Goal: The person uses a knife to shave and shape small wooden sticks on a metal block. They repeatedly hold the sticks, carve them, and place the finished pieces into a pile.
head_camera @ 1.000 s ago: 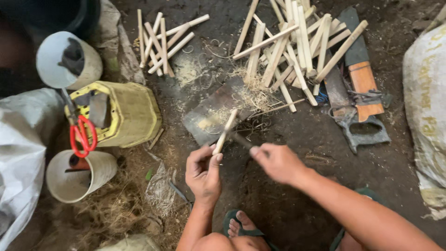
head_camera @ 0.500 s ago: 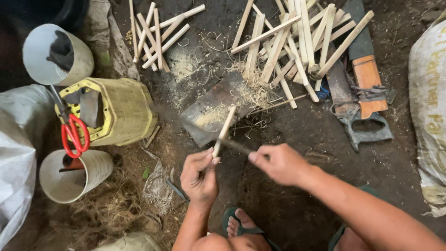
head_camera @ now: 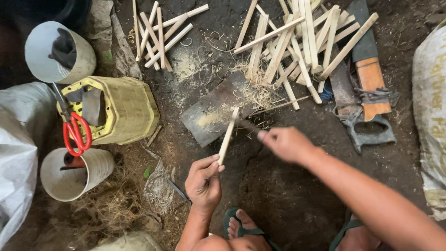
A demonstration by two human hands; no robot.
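I see my left hand [head_camera: 203, 182] clenched round the lower end of a pale stick [head_camera: 228, 135], which stands tilted over a dark slab [head_camera: 211, 111] dusted with sawdust. My right hand [head_camera: 286, 143] is clenched on a dark blade [head_camera: 246, 124], blurred, its tip meeting the stick near the top. Just beyond the slab lies a big pile of sticks [head_camera: 297, 42], with curled shavings [head_camera: 256, 90] between; a smaller bundle [head_camera: 160, 32] lies further left. A saw [head_camera: 360, 116] with a grey handle rests right of the pile. To my left sit a yellow basket [head_camera: 125, 109], red scissors [head_camera: 76, 135] and two white tubs [head_camera: 55, 51], and my sandalled foot [head_camera: 244, 227] is below. All of it rests on a dark dirt floor [head_camera: 288, 195] strewn with dry fibres. Compared with half a second ago, my right hand has moved slightly up and away from the left, and the stick leans much as before.
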